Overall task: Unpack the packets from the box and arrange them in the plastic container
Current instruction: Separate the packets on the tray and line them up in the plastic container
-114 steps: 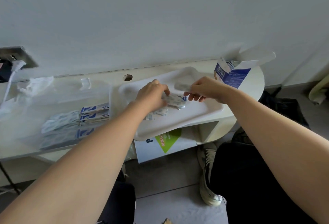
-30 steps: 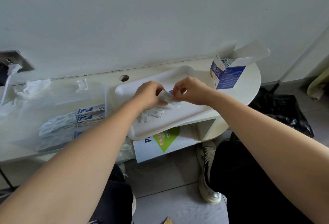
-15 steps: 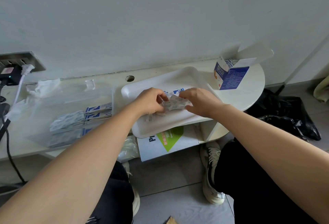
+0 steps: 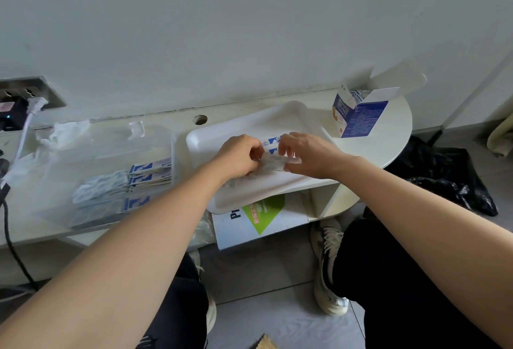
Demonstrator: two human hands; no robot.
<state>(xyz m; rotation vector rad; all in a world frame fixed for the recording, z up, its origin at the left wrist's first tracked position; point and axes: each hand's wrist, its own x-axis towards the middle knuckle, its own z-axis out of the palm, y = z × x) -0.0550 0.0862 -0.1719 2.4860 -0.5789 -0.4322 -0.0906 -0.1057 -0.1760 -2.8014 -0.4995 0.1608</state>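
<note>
Both hands, left (image 4: pixel 241 155) and right (image 4: pixel 306 154), pinch a packet (image 4: pixel 273 162) over the tray (image 4: pixel 211 137) (probably squaring it for the container (image 4: pixel 111 148)).

Your left hand (image 4: pixel 240 157) and right hand (image 4: pixel 309 155) meet over the white tray (image 4: pixel 202 140), and the curled fingers of both pinch a wad of packets (image 4: pixel 273 165). Blue-marked loose packets (image 4: pixel 273 141) lie on the tray just behind your fingers. To your left, the clear plastic container (image 4: pixel 111 151) sits on the white table (image 4: pixel 394 137) with arranged packets (image 4: pixel 150 172) in rows inside it, while to your right the blue-and-white box (image 4: pixel 361 119) stands upright near the tray's far corner, flaps open.
</note>
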